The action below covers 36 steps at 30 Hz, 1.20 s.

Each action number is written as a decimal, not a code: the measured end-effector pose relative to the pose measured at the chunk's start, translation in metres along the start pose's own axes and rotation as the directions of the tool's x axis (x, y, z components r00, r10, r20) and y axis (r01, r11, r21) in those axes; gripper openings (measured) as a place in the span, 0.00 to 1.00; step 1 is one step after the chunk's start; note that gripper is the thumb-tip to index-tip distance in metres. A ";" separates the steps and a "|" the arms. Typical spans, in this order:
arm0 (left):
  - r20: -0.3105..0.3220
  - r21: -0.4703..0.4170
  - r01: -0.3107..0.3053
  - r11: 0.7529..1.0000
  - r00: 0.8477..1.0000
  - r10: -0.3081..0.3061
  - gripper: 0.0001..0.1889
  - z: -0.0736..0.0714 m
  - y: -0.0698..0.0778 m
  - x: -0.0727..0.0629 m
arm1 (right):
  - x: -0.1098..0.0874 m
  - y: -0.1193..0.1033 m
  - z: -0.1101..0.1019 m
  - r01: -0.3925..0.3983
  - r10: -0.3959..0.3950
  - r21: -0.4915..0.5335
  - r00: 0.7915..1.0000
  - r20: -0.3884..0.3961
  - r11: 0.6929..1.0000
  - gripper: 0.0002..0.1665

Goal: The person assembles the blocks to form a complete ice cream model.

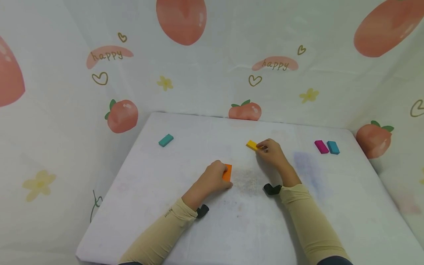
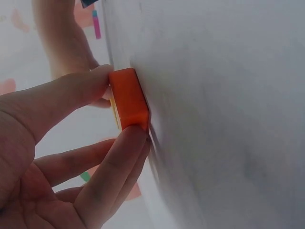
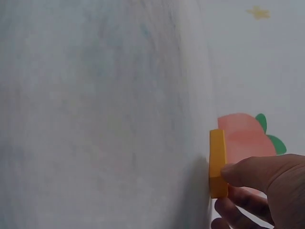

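Near the middle of the white table, my left hand pinches an orange block between thumb and fingers. In the left wrist view the orange block is close over the tabletop, thumb at one end and fingertips at the other. Farther back and to the right, my right hand holds a yellow block by its near right end. The right wrist view shows the thumb on one face of the yellow block, with the other fingers curled beneath.
A teal block lies at the back left of the table. At the back right, a magenta block and a blue block lie side by side. A printed cloth hangs behind the table.
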<state>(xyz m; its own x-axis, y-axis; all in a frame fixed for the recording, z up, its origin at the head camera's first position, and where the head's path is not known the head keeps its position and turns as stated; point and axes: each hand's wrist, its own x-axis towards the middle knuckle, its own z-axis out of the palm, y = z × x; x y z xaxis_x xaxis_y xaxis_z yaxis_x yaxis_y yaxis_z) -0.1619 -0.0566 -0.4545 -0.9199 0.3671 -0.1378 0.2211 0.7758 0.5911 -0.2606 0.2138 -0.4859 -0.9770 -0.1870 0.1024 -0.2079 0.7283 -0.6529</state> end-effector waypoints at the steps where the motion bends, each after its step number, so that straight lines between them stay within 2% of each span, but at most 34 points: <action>1: 0.002 -0.002 0.001 1.000 1.000 -0.001 0.21 0.000 0.000 0.000 | 0.000 -0.001 0.001 0.009 -0.009 0.001 1.000 0.000 1.000 0.15; 11: 0.016 -0.011 -0.003 1.000 1.000 0.004 0.23 0.002 0.001 0.000 | 0.001 -0.014 0.008 0.031 -0.032 0.029 0.999 0.042 0.999 0.14; 21: -0.041 0.014 -0.016 1.000 0.999 0.017 0.22 -0.005 0.000 0.002 | 0.000 -0.029 0.015 0.040 -0.041 0.012 0.994 0.098 0.999 0.14; 28: -0.075 -0.015 -0.072 0.997 0.995 0.070 0.22 -0.020 -0.008 0.021 | 0.001 -0.038 0.020 0.062 -0.063 0.011 0.989 0.137 0.998 0.13; 36: -0.085 0.012 -0.177 0.984 0.981 0.177 0.18 -0.038 -0.020 0.056 | 0.002 -0.043 0.027 0.095 -0.094 0.005 0.983 0.157 0.995 0.12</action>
<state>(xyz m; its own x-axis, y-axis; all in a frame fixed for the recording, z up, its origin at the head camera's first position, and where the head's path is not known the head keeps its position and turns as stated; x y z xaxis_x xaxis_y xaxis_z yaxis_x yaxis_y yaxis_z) -0.2304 -0.0715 -0.4438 -0.8905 0.4534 0.0374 0.3839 0.7049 0.5965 -0.2522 0.1643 -0.4785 -0.9333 -0.3564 0.0443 -0.2995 0.7042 -0.6438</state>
